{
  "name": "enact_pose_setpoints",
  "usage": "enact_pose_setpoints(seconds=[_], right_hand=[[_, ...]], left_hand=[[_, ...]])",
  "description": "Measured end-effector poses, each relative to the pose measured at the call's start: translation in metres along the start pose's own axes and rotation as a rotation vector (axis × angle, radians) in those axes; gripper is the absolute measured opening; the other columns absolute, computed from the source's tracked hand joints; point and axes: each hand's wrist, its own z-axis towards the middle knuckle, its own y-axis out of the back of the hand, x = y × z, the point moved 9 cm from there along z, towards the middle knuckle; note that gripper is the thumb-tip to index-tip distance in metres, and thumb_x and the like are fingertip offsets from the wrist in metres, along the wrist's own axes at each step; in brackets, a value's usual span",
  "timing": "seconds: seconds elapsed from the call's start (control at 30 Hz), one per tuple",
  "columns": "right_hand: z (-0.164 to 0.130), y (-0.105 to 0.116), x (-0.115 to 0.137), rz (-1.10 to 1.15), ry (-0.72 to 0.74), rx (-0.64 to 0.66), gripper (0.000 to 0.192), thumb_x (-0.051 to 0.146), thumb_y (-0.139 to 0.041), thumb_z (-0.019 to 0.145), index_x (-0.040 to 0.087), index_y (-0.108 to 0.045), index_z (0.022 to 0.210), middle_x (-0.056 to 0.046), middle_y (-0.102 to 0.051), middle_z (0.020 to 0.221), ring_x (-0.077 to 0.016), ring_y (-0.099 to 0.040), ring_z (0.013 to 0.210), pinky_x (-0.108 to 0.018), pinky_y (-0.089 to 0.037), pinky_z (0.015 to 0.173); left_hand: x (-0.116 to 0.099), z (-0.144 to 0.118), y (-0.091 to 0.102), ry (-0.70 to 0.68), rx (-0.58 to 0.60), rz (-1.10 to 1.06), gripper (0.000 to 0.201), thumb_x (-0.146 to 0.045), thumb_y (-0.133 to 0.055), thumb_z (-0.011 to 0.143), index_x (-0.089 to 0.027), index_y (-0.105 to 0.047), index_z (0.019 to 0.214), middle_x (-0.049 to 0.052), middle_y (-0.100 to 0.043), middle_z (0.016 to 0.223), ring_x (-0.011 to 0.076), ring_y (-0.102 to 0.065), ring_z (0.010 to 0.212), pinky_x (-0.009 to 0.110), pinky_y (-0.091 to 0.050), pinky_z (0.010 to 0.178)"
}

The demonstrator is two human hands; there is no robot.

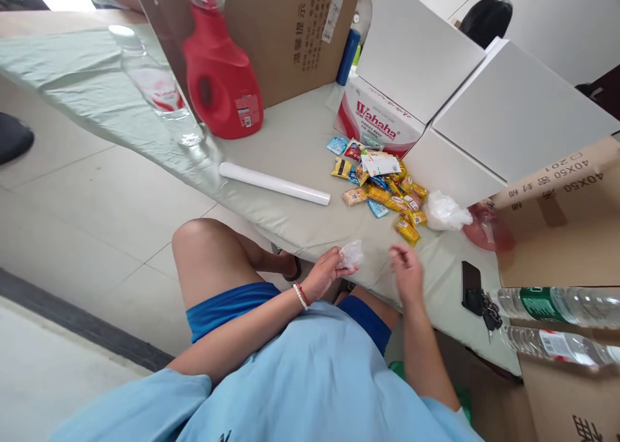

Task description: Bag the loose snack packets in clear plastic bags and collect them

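Note:
At the table's near edge, my left hand (327, 273) is closed on a small crumpled clear plastic bag (352, 254). My right hand (407, 273) hovers over the edge to the right of it, apart from the bag. Motion smears its fingers, so I cannot make out whether anything is in them. Just beyond that hand lies a yellow snack packet (407, 231), part of a loose pile of small wrapped snacks (380, 193) in yellow, blue and red. A white paper slip (381, 165) rests on the pile.
A white roll (274, 183) lies left of the snacks, with a red detergent jug (223, 73) and water bottle (159, 93) behind. A Wahaha carton (378, 122), white boxes (421, 48) and a white plastic bag (445, 211) stand beyond. A phone (471, 287) and bottles (557, 305) lie right.

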Motion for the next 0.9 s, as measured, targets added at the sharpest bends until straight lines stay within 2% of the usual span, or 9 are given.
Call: enact_pose_setpoints(seconds=[0.07,0.17,0.37,0.47,0.6,0.67,0.73,0.8,0.9], right_hand=[[-0.049,-0.056,0.002,0.078,0.017,0.228,0.033,0.043,-0.076,0.083,0.028,-0.075,0.112,-0.006,-0.069,0.111,-0.0194,-0.061,0.089,-0.031,-0.052,0.077],[-0.069,-0.086,-0.001,0.106,-0.013,0.226,0.019,0.040,-0.073,0.087,0.027,-0.078,0.099,-0.005,-0.069,0.102,-0.0177,-0.060,0.084,-0.030,-0.050,0.076],[-0.036,-0.086,-0.025,0.458,-0.362,0.203,0.034,0.048,-0.085,0.072,0.021,-0.071,0.086,0.004,-0.057,0.070,-0.0097,-0.043,0.058,-0.023,-0.037,0.053],[-0.038,-0.085,-0.035,0.677,-0.513,0.174,0.040,0.044,-0.091,0.065,0.021,-0.066,0.085,0.007,-0.050,0.067,-0.0060,-0.034,0.053,-0.019,-0.028,0.046],[-0.043,-0.076,-0.045,0.829,-0.541,0.083,0.041,0.038,-0.092,0.064,0.022,-0.060,0.084,0.009,-0.045,0.066,-0.0043,-0.030,0.049,-0.017,-0.026,0.041],[-0.043,-0.070,-0.049,0.865,-0.524,0.032,0.042,0.039,-0.091,0.065,0.022,-0.057,0.082,0.009,-0.042,0.065,-0.0041,-0.029,0.048,-0.017,-0.026,0.040],[-0.043,-0.068,-0.049,0.877,-0.530,0.010,0.044,0.039,-0.091,0.065,0.022,-0.055,0.081,0.010,-0.041,0.063,-0.0037,-0.029,0.047,-0.016,-0.025,0.039],[-0.046,-0.070,-0.043,0.866,-0.544,0.010,0.044,0.039,-0.092,0.065,0.022,-0.055,0.082,0.010,-0.042,0.062,-0.0032,-0.030,0.046,-0.015,-0.026,0.040],[-0.052,-0.072,-0.025,0.851,-0.545,0.054,0.042,0.040,-0.092,0.066,0.021,-0.058,0.085,0.009,-0.047,0.065,-0.0027,-0.031,0.047,-0.014,-0.027,0.040]], left_hand=[[0.003,-0.001,0.002,0.009,-0.006,0.038,0.047,-0.056,-0.082,0.075,-0.016,-0.061,0.090,0.004,-0.071,0.090,0.0184,-0.073,0.087,0.034,-0.060,0.086],[0.010,-0.002,0.007,0.032,-0.033,0.145,0.050,-0.058,-0.086,0.071,-0.015,-0.064,0.086,0.002,-0.069,0.084,0.0146,-0.070,0.078,0.030,-0.060,0.078],[0.007,0.001,0.022,0.023,-0.085,0.201,0.054,-0.064,-0.083,0.072,-0.015,-0.063,0.085,0.001,-0.066,0.064,0.0117,-0.064,0.057,0.020,-0.043,0.051],[0.000,0.003,0.030,-0.005,-0.123,0.210,0.054,-0.066,-0.080,0.074,-0.017,-0.057,0.075,-0.002,-0.061,0.059,0.0069,-0.052,0.046,0.019,-0.032,0.044],[-0.009,0.001,0.037,-0.026,-0.166,0.244,0.052,-0.066,-0.072,0.081,-0.018,-0.055,0.074,-0.002,-0.060,0.062,0.0060,-0.045,0.043,0.021,-0.028,0.044],[-0.023,-0.005,0.038,-0.100,-0.228,0.292,0.045,-0.061,-0.073,0.083,-0.019,-0.057,0.080,-0.003,-0.059,0.066,0.0071,-0.045,0.048,0.023,-0.032,0.048],[-0.046,-0.015,0.030,-0.271,-0.275,0.450,0.037,-0.055,-0.074,0.084,-0.020,-0.061,0.087,-0.001,-0.062,0.076,0.0111,-0.052,0.061,0.025,-0.040,0.059],[-0.065,-0.024,0.007,-0.446,-0.231,0.680,0.033,-0.052,-0.074,0.085,-0.021,-0.066,0.093,0.005,-0.066,0.091,0.0183,-0.060,0.083,0.031,-0.048,0.077],[-0.062,-0.023,-0.021,-0.455,-0.107,0.888,0.035,-0.050,-0.080,0.078,-0.021,-0.070,0.095,0.009,-0.068,0.103,0.0263,-0.061,0.101,0.039,-0.046,0.093]])
